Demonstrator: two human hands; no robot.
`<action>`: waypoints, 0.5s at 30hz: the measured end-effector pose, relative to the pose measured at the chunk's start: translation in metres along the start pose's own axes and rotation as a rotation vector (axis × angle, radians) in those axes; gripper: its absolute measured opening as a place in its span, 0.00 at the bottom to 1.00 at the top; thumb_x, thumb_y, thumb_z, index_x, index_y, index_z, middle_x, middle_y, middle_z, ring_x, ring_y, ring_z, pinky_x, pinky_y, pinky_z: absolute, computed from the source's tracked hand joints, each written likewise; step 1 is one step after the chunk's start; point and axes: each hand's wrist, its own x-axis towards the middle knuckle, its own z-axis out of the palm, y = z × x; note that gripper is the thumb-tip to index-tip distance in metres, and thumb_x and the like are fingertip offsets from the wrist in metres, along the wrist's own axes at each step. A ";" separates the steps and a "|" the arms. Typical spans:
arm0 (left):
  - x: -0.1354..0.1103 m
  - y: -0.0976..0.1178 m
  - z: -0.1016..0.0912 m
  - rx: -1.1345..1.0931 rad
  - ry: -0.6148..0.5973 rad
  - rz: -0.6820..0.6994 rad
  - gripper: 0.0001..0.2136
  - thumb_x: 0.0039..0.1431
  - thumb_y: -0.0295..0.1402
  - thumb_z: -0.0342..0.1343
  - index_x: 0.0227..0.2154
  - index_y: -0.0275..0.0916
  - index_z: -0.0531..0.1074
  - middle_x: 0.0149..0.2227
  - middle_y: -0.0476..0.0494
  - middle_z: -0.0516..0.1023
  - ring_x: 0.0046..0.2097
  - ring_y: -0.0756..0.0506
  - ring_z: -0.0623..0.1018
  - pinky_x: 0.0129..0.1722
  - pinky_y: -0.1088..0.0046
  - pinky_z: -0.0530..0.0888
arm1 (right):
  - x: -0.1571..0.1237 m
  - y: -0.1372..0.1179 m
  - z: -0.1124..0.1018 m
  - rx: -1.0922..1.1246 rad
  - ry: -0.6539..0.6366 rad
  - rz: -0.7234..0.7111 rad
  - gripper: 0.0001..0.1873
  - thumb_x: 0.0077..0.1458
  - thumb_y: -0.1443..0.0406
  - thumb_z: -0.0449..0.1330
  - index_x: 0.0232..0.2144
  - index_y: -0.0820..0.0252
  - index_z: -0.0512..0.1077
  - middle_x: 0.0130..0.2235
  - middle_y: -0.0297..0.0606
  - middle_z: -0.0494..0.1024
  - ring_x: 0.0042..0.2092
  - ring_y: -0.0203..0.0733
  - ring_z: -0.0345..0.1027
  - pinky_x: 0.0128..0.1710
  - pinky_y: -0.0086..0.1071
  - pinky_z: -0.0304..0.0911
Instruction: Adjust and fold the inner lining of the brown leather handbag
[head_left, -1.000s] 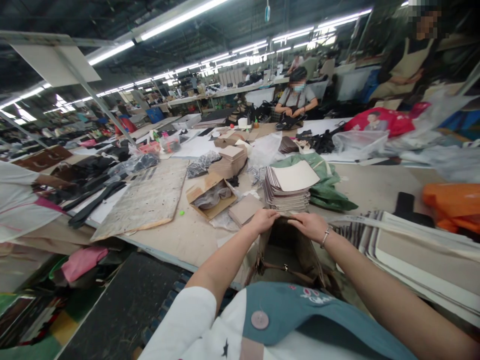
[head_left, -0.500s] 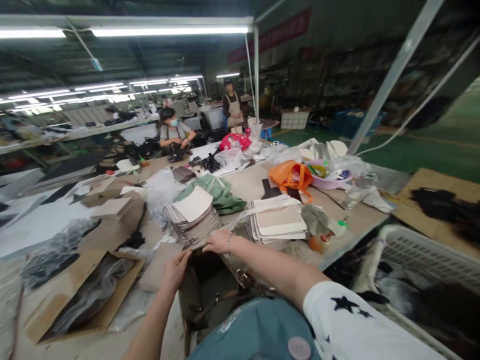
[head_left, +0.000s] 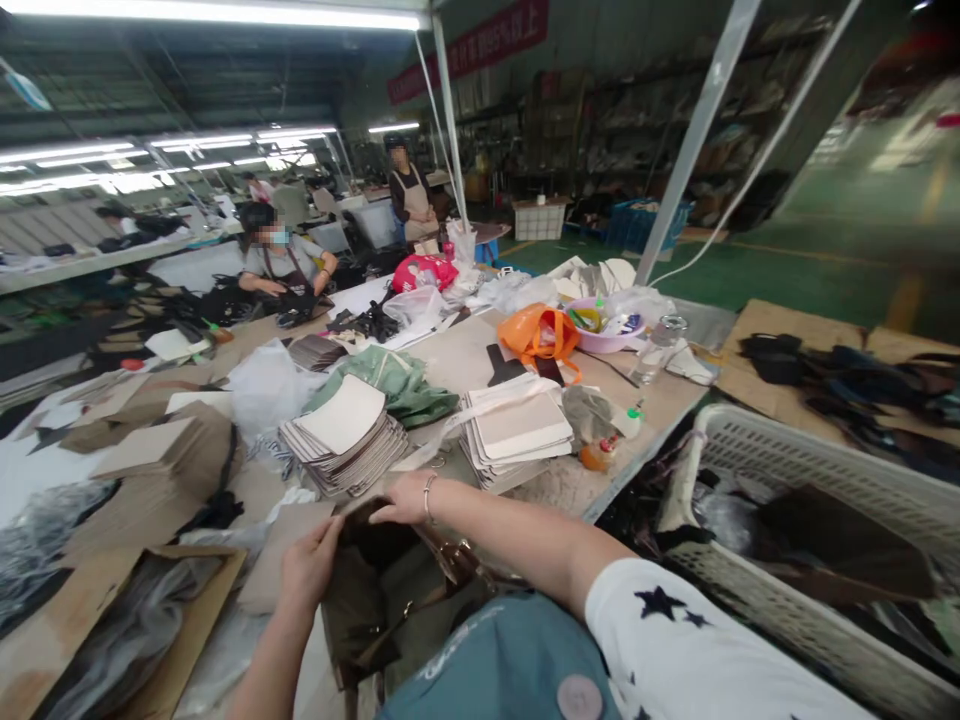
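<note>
A dark olive bag (head_left: 375,590) with metal fittings and a strap stands against my body at the table's near side, its mouth spread. My left hand (head_left: 309,560) pinches the rim at the bag's left corner. Farther along the same rim, my right hand (head_left: 405,500), with a bracelet at the wrist, has its fingers closed over the edge. The bag's inside is dark, and its lower part is hidden by my teal apron. Just beyond my hands are a stack of pale curved panels (head_left: 345,435) and a stack of white and beige panels (head_left: 517,430).
A white plastic basket (head_left: 750,425) holding dark pieces and clear plastic stands at my right. An orange bag (head_left: 536,335), a green cloth (head_left: 397,385) and a lilac basin (head_left: 611,338) lie farther back. At left is an open cardboard box (head_left: 97,640). Two people (head_left: 281,265) are across the table.
The view has swung to the right, so the table's things appear farther left and more of the white basket shows. Both hands keep their hold on the bag's rim.
</note>
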 end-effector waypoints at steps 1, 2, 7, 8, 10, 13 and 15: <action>-0.003 0.002 0.000 -0.037 -0.004 0.003 0.17 0.49 0.45 0.52 0.34 0.40 0.78 0.37 0.46 0.81 0.46 0.38 0.77 0.50 0.64 0.70 | -0.004 -0.003 0.002 -0.015 0.010 0.015 0.20 0.57 0.54 0.51 0.43 0.55 0.75 0.43 0.39 0.77 0.44 0.44 0.71 0.42 0.36 0.67; -0.005 0.004 0.001 -0.085 -0.008 0.009 0.17 0.50 0.45 0.51 0.34 0.39 0.78 0.37 0.46 0.81 0.45 0.39 0.77 0.50 0.65 0.70 | -0.008 -0.006 0.003 -0.034 0.022 0.031 0.16 0.58 0.58 0.51 0.41 0.55 0.76 0.41 0.38 0.78 0.43 0.43 0.71 0.41 0.36 0.67; -0.012 0.022 0.010 -0.324 -0.055 -0.080 0.21 0.56 0.43 0.47 0.39 0.31 0.76 0.43 0.38 0.79 0.49 0.40 0.75 0.53 0.65 0.68 | -0.011 -0.006 0.005 -0.078 0.114 0.072 0.16 0.57 0.64 0.50 0.35 0.61 0.78 0.37 0.47 0.78 0.42 0.47 0.72 0.42 0.36 0.66; -0.015 0.024 0.011 -0.392 -0.034 -0.122 0.22 0.59 0.43 0.45 0.43 0.30 0.74 0.47 0.36 0.76 0.52 0.41 0.73 0.55 0.65 0.67 | -0.011 -0.004 0.005 -0.074 0.131 0.078 0.19 0.59 0.62 0.48 0.36 0.62 0.78 0.37 0.49 0.78 0.42 0.48 0.72 0.42 0.37 0.66; -0.025 0.022 0.010 -0.496 -0.014 -0.195 0.26 0.64 0.44 0.36 0.52 0.30 0.67 0.55 0.33 0.69 0.56 0.42 0.70 0.55 0.63 0.66 | -0.013 0.002 0.008 -0.063 0.146 0.068 0.27 0.62 0.59 0.39 0.38 0.63 0.77 0.40 0.51 0.77 0.44 0.49 0.72 0.44 0.40 0.66; -0.056 0.004 0.004 -0.545 0.091 -0.263 0.25 0.65 0.45 0.37 0.57 0.36 0.63 0.59 0.36 0.65 0.56 0.42 0.70 0.53 0.62 0.69 | -0.028 0.021 0.020 -0.052 0.064 -0.047 0.35 0.63 0.55 0.31 0.46 0.61 0.75 0.46 0.46 0.76 0.48 0.47 0.70 0.49 0.38 0.66; -0.089 -0.015 0.000 -0.550 0.178 -0.279 0.24 0.63 0.44 0.43 0.57 0.36 0.64 0.58 0.37 0.67 0.57 0.43 0.68 0.56 0.64 0.66 | -0.042 0.041 0.032 0.019 0.095 -0.162 0.33 0.62 0.52 0.32 0.54 0.55 0.69 0.54 0.39 0.69 0.54 0.42 0.65 0.50 0.33 0.65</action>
